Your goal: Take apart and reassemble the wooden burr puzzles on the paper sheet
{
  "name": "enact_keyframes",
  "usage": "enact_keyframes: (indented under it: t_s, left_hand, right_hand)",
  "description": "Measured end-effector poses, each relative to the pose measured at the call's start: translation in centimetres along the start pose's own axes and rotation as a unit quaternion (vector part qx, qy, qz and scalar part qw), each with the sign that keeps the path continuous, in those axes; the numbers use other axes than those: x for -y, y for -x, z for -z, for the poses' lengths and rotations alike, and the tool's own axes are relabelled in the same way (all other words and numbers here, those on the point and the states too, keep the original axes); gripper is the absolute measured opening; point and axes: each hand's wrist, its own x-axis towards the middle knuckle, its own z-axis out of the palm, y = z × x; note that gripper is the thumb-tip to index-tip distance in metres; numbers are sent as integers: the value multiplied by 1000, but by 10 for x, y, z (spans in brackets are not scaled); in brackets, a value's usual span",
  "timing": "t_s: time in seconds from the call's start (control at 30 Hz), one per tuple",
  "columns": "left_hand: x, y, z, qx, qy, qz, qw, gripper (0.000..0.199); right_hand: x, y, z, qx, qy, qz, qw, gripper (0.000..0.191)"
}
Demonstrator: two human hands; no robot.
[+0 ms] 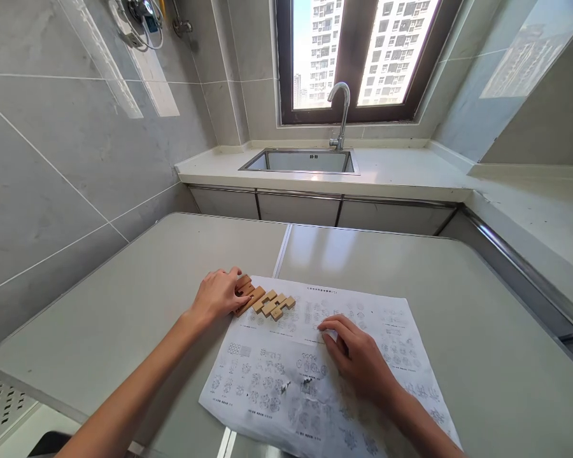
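Note:
My left hand [216, 294] is on the table at the left edge of the paper, its thumb and fingers closed around reddish-brown notched wooden puzzle pieces [252, 300]. Part of those pieces is hidden behind the fingers. Just right of them, several lighter notched wooden puzzle pieces [274, 304] lie in a slanted row on the paper. My right hand [352, 351] rests over the printed sheet [286, 356], fingers loosely bent and thumb apart, with nothing visible in it. Small diagrams and lines of text cover the sheet, which has creases and small torn spots near its middle.
The pale folding table [472, 305] has a metal seam [281, 251] down its middle. Beyond it stands a counter [401, 166] with a sink [300, 161] and a tap [342, 114] under a window. A tiled wall [76, 140] borders the left side.

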Motion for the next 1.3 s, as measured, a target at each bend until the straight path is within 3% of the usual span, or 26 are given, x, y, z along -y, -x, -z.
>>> enact_keyframes:
  t_s: [0.3,0.6,0.87,1.03,1.3]
  left_hand:
    - [1,-4,-1,-14,15,-3,1000,43]
    - [-2,-15,5,29,-12,-16,999,39]
    - [1,-17,-4,10,-3,-18,1000,36]
    - [3,-7,-8,4,-14,-17,1000,49]
    - [20,30,-13,-9,-16,-18,1000,55]
  right_hand:
    - [-2,-1,-1,1,-2,0,1000,21]
    - [-1,-3,-2,9,-8,-4,1000,20]
    - [-3,-4,-1,21,-2,-15,1000,20]
    - [-3,-2,2,21,-8,-23,999,21]
    - [4,1,9,12,-19,-30,999,21]
